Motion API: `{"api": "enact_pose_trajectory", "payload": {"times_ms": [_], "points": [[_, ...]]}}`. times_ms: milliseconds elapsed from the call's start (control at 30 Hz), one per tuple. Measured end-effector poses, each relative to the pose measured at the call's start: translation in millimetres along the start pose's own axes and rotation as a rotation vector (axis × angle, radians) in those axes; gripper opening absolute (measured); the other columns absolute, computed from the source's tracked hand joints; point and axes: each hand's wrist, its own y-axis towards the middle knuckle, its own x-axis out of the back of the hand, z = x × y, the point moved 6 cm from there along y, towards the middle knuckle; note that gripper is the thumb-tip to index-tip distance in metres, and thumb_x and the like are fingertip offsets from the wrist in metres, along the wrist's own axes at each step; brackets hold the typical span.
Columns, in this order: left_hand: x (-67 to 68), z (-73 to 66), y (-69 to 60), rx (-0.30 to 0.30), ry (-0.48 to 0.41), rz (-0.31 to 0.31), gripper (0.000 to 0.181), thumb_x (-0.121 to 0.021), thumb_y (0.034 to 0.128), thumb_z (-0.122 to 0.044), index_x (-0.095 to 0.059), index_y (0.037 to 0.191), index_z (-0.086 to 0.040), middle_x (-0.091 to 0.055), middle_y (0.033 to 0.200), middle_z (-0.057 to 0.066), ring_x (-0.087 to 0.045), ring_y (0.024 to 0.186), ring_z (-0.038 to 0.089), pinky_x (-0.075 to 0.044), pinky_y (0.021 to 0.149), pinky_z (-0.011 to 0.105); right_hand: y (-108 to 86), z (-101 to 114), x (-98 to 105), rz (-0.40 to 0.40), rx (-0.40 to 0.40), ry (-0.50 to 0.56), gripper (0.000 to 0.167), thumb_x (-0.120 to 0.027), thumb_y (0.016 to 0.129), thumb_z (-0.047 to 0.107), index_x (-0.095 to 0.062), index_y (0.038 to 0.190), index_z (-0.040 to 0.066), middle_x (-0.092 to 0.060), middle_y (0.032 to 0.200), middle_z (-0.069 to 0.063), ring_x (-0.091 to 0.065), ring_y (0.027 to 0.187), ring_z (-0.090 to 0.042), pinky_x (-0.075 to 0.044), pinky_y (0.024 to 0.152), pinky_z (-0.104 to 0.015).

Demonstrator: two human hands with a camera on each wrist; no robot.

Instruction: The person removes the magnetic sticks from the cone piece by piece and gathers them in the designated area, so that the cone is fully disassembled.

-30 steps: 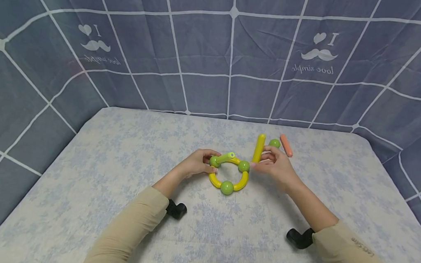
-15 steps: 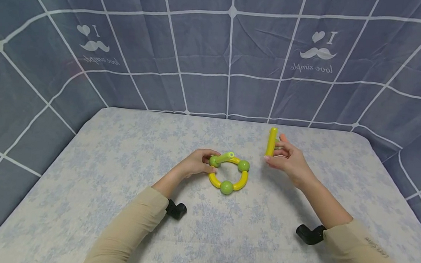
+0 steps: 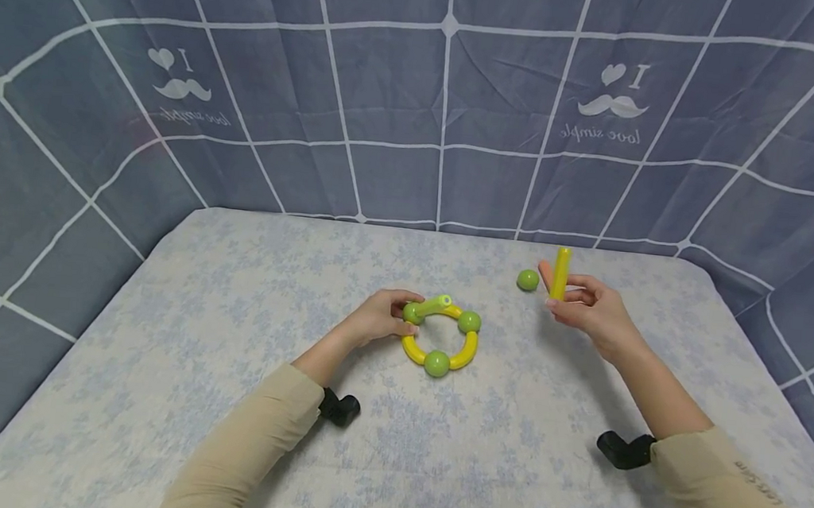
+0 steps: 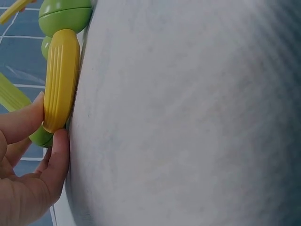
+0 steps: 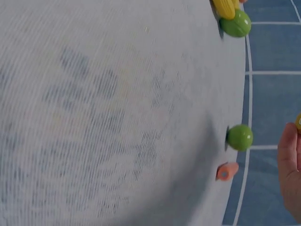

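Note:
A ring of curved yellow pieces [image 3: 464, 353] and green balls [image 3: 437, 363] lies on the table. From its upper-left ball a light green stick [image 3: 436, 304] slants up to the right. My left hand [image 3: 376, 316] grips the ring's left side; in the left wrist view its fingers pinch the yellow piece [image 4: 62, 80] near a green ball. My right hand [image 3: 598, 311] holds a straight yellow stick [image 3: 560, 274] upright above the table, right of the ring. In the right wrist view that hand [image 5: 289, 172] is partly cut off at the right edge.
A loose green ball [image 3: 528, 279] lies behind and right of the ring. Beside it an orange stick [image 3: 545, 274] is partly covered by the held yellow one. Blue-grey cloth [image 3: 398, 181] with white lines hangs behind the patterned tabletop [image 3: 291, 269].
My right hand has moved to the right with the yellow stick, away from the ring and past the loose green ball. My left hand has stayed on the ring.

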Motion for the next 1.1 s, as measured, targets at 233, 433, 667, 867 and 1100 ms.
{"api": "enact_pose_trajectory", "payload": {"times_ms": [233, 433, 667, 867, 1100], "points": [[-0.8, 30.1, 22.7, -0.002, 0.006, -0.035, 0.050, -0.068, 0.0812, 0.004, -0.055, 0.129, -0.004, -0.056, 0.104, 0.013, -0.048, 0.080, 0.018, -0.043, 0.059, 0.021, 9.2, -10.3, 18.2, -0.051, -0.081, -0.082, 0.073, -0.068, 0.086, 0.019, -0.027, 0.143, -0.002, -0.044, 0.106, -0.010, -0.061, 0.081, -0.008, -0.050, 0.085, -0.030], [-1.8, 33.1, 23.4, 0.004, 0.020, -0.049, 0.050, -0.070, 0.0806, 0.000, -0.056, 0.128, -0.007, -0.056, 0.102, 0.011, -0.048, 0.081, 0.018, -0.043, 0.059, 0.022, 22.0, -17.3, 29.7, -0.063, -0.110, -0.042, 0.074, -0.066, 0.088, 0.014, -0.022, 0.144, -0.005, -0.042, 0.104, -0.009, -0.058, 0.077, -0.002, -0.051, 0.081, -0.024], [-3.4, 32.2, 17.0, 0.002, 0.027, -0.047, 0.046, -0.068, 0.0837, -0.002, -0.056, 0.128, -0.005, -0.056, 0.102, 0.010, -0.047, 0.082, 0.017, -0.041, 0.063, 0.021, 35.5, -32.0, 38.4, -0.028, -0.212, -0.012, 0.077, -0.064, 0.089, 0.016, -0.017, 0.147, -0.002, -0.047, 0.100, 0.000, -0.059, 0.077, 0.001, -0.051, 0.077, -0.020], [-4.1, 30.4, 13.8, 0.017, 0.020, -0.048, 0.045, -0.067, 0.0845, -0.003, -0.055, 0.128, -0.005, -0.057, 0.107, 0.011, -0.051, 0.085, 0.018, -0.045, 0.064, 0.023, 46.6, -43.4, 46.9, -0.082, -0.259, -0.102, 0.071, -0.063, 0.089, 0.020, -0.024, 0.145, -0.001, -0.047, 0.099, -0.001, -0.054, 0.074, 0.000, -0.049, 0.074, -0.019], [-2.7, 31.0, 14.9, 0.035, 0.000, -0.087, 0.041, -0.066, 0.0856, -0.003, -0.057, 0.125, -0.005, -0.058, 0.113, 0.012, -0.056, 0.094, 0.019, -0.050, 0.070, 0.026, 61.6, -56.4, 54.5, -0.178, -0.296, -0.138, 0.062, -0.063, 0.088, 0.014, -0.033, 0.140, -0.005, -0.051, 0.077, 0.007, -0.050, 0.061, -0.002, -0.045, 0.058, -0.019]]}}
